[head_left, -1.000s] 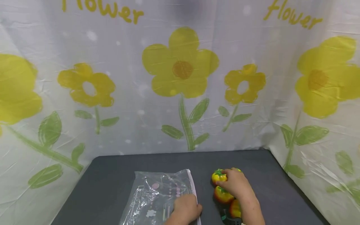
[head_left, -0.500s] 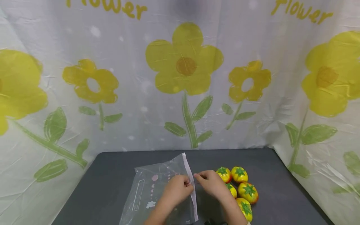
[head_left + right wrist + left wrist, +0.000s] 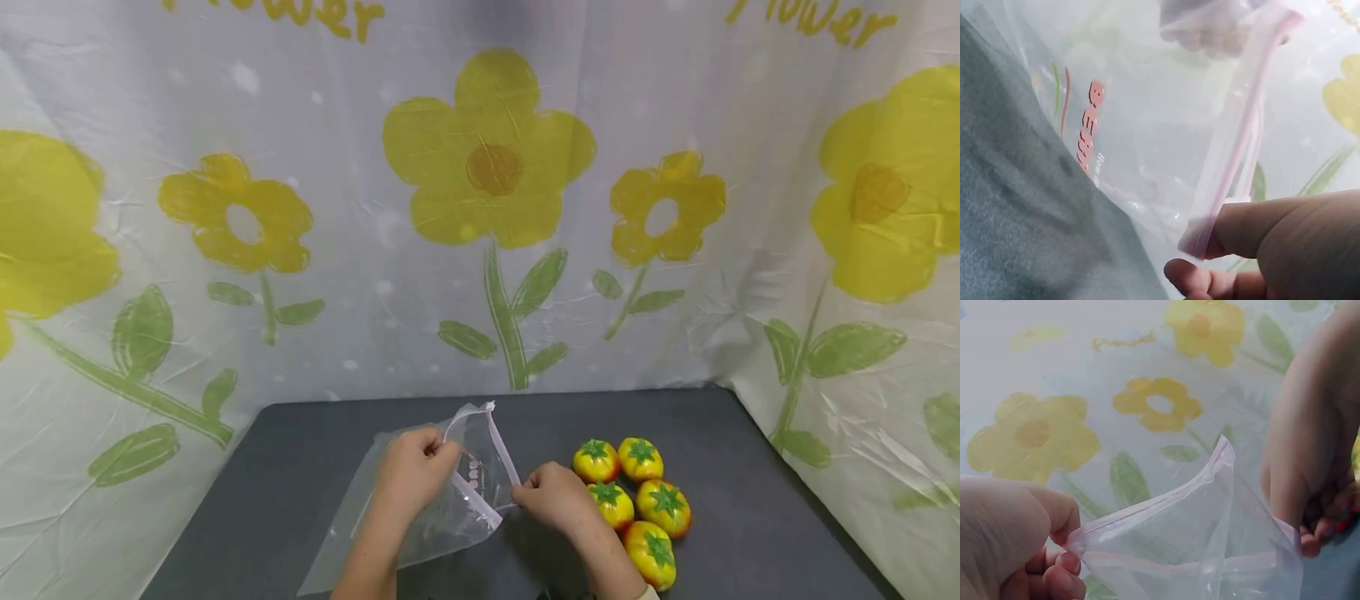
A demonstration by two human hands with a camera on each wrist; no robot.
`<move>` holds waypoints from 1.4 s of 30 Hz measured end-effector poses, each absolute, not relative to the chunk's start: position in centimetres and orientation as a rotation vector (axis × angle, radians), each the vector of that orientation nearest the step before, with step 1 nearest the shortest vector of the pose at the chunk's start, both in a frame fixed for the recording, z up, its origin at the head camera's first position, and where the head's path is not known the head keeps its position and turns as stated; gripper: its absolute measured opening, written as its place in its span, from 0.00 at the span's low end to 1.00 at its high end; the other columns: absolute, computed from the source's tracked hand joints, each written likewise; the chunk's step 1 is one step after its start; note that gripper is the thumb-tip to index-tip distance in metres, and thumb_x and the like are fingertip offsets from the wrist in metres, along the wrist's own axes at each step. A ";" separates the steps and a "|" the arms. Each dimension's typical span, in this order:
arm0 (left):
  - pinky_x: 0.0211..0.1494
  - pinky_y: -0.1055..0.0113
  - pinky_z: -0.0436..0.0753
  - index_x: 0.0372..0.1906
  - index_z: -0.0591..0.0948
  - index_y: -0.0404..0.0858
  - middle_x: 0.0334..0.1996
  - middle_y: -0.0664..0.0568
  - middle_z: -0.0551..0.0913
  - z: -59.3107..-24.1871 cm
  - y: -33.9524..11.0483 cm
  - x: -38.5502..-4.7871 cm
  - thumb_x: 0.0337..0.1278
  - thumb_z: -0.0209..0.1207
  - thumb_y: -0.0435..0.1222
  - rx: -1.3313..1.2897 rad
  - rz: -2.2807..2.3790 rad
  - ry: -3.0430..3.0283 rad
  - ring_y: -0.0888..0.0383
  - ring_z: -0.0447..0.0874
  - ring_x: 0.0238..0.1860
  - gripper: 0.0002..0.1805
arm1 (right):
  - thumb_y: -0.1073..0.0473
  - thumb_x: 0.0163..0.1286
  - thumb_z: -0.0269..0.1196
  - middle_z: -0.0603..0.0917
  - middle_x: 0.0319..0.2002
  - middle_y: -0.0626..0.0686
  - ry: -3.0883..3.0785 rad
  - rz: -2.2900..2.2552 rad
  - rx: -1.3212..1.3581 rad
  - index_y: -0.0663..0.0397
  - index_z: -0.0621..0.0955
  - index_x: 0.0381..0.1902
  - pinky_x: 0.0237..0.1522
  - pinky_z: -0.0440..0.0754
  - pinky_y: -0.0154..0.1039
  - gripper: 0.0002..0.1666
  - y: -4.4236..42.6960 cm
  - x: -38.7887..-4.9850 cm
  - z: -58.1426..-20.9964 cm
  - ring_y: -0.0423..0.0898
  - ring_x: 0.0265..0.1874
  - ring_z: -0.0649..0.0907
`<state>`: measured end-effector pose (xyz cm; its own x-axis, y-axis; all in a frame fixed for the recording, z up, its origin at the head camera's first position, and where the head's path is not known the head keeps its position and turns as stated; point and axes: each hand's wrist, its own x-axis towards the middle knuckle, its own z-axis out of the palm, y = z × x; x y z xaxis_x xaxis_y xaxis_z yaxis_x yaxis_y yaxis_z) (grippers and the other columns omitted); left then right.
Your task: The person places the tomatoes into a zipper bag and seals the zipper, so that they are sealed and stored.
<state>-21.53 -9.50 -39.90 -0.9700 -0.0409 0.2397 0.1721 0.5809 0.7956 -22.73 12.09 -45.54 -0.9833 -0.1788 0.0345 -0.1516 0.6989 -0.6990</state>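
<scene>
A clear plastic bag (image 3: 442,521) with a pale pink strip along its mouth is held between both hands, its mouth spread apart. The left hand (image 3: 412,471) pinches one side of the mouth; in the left wrist view that hand (image 3: 1029,540) grips the strip's corner. On the opposite side the right hand (image 3: 558,496) pinches the other edge, and the right wrist view shows its fingers (image 3: 1229,231) on the pink strip. Right of the right hand sit several yellow-red fruits with green tops, among them a front one (image 3: 649,554).
The dark table (image 3: 315,450) runs back to a curtain (image 3: 360,333) printed with yellow flowers, which also stands at both sides. A small dark object shows at the bottom edge of the head view, below the right hand.
The right hand has gone from the fruits to the bag's edge and pinches it. The left hand has moved left with its side of the mouth, and the bag's mouth has opened.
</scene>
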 end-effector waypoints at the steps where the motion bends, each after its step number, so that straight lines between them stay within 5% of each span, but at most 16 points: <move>1: 0.20 0.68 0.55 0.14 0.66 0.44 0.12 0.59 0.60 -39.8 -9.7 -21.5 0.50 0.57 0.33 -0.099 -1.323 -2.583 0.62 0.54 0.16 0.16 | 0.51 0.60 0.65 0.64 0.09 0.40 2.866 -1.183 -0.278 0.48 0.74 0.10 0.16 0.59 0.35 0.22 12.1 -22.7 -45.4 0.39 0.11 0.63; 6: 0.20 0.67 0.59 0.16 0.71 0.45 0.13 0.61 0.64 -39.8 -9.6 -21.6 0.52 0.58 0.36 -0.149 -1.259 -2.628 0.63 0.60 0.16 0.13 | 0.44 0.67 0.68 0.75 0.18 0.44 3.007 -1.177 -0.146 0.51 0.84 0.22 0.23 0.72 0.40 0.20 13.0 -23.1 -44.1 0.42 0.17 0.73; 9: 0.20 0.67 0.61 0.16 0.72 0.46 0.12 0.62 0.65 -40.0 -9.3 -21.7 0.52 0.59 0.36 -0.188 -1.239 -2.631 0.64 0.62 0.16 0.12 | 0.45 0.65 0.71 0.82 0.32 0.52 3.217 -0.978 0.059 0.55 0.89 0.36 0.34 0.79 0.49 0.18 14.6 -23.5 -43.9 0.51 0.30 0.79; 13: 0.21 0.67 0.63 0.16 0.73 0.46 0.12 0.63 0.66 -40.2 -9.2 -21.6 0.50 0.59 0.35 -0.191 -1.219 -2.622 0.63 0.64 0.16 0.12 | 0.44 0.60 0.74 0.74 0.49 0.68 3.282 -0.634 0.316 0.65 0.83 0.56 0.48 0.73 0.61 0.35 17.1 -24.3 -44.7 0.65 0.47 0.72; 16: 0.21 0.67 0.64 0.16 0.74 0.46 0.12 0.62 0.67 -40.3 -9.1 -21.6 0.50 0.58 0.35 -0.191 -1.214 -2.618 0.63 0.65 0.16 0.11 | 0.40 0.59 0.73 0.67 0.52 0.73 3.205 -0.503 0.386 0.68 0.78 0.63 0.49 0.67 0.63 0.45 18.3 -24.9 -45.6 0.69 0.51 0.67; 32: 0.22 0.67 0.64 0.16 0.72 0.48 0.12 0.64 0.65 -40.7 -8.8 -21.8 0.49 0.56 0.35 -0.287 -1.103 -2.622 0.65 0.64 0.17 0.11 | 0.36 0.53 0.75 0.71 0.51 0.66 3.251 -0.677 0.299 0.63 0.82 0.55 0.49 0.65 0.62 0.43 18.5 -25.1 -45.1 0.67 0.51 0.67; 36: 0.23 0.67 0.66 0.16 0.72 0.49 0.13 0.64 0.66 -40.8 -8.6 -22.0 0.49 0.56 0.35 -0.299 -1.078 -2.633 0.64 0.65 0.17 0.11 | 0.38 0.57 0.74 0.76 0.55 0.63 3.213 -0.994 0.075 0.58 0.83 0.58 0.53 0.68 0.63 0.39 17.3 -23.8 -42.6 0.64 0.54 0.71; 42: 0.21 0.67 0.65 0.17 0.74 0.48 0.13 0.62 0.66 -41.0 -8.3 -21.8 0.53 0.57 0.36 -0.310 -1.092 -2.659 0.62 0.66 0.16 0.12 | 0.45 0.55 0.78 0.79 0.40 0.46 3.127 -1.271 -0.419 0.52 0.84 0.55 0.47 0.73 0.51 0.32 13.8 -22.3 -41.6 0.47 0.42 0.74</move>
